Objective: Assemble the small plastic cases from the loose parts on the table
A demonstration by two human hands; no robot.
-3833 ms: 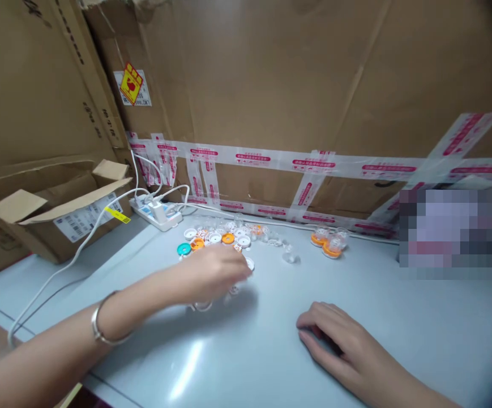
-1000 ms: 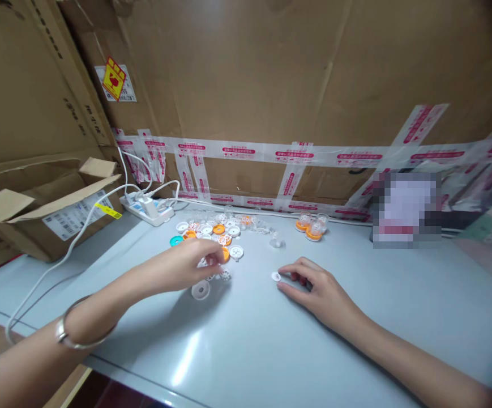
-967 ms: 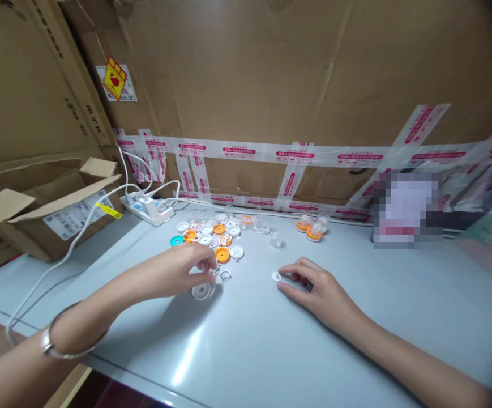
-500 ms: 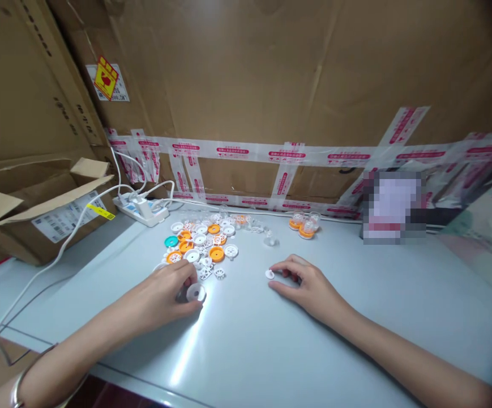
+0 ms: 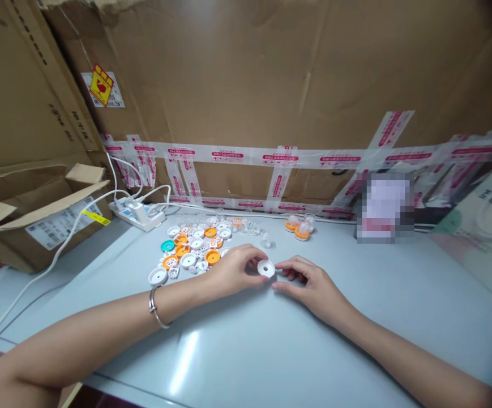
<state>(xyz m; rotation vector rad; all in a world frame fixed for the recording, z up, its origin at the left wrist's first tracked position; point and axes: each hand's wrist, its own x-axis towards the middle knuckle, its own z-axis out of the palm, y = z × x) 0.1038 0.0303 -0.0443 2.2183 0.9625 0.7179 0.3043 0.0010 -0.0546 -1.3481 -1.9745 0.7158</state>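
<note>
My left hand [image 5: 241, 269] pinches a white plastic ring [image 5: 266, 268] with a dark hole in its middle, tilted toward me. On the ring's right side is my right hand [image 5: 303, 279], its fingers curled and its thumb a little apart from the index finger in a loose pinch. The index fingertip meets the ring's edge or lies just beside it; what is between these fingertips is hidden. Behind my left hand spreads a pile of white, orange and clear wheel-like parts, with an orange ring [image 5: 213, 257] and a teal ring [image 5: 167, 246] among them.
Two orange-based pieces with clear domes [image 5: 302, 229] stand at the back. A clear part [image 5: 266, 242] lies nearer. A power strip [image 5: 139, 214] with white cables and an open carton [image 5: 37, 226] are left. A pixelated upright object [image 5: 384, 209] stands back right, before a big taped box [image 5: 229, 85].
My left hand has carried the white ring right to my right fingertips. The small white piece seen there earlier is now hidden. My right hand has barely moved; the view shifts slightly.
</note>
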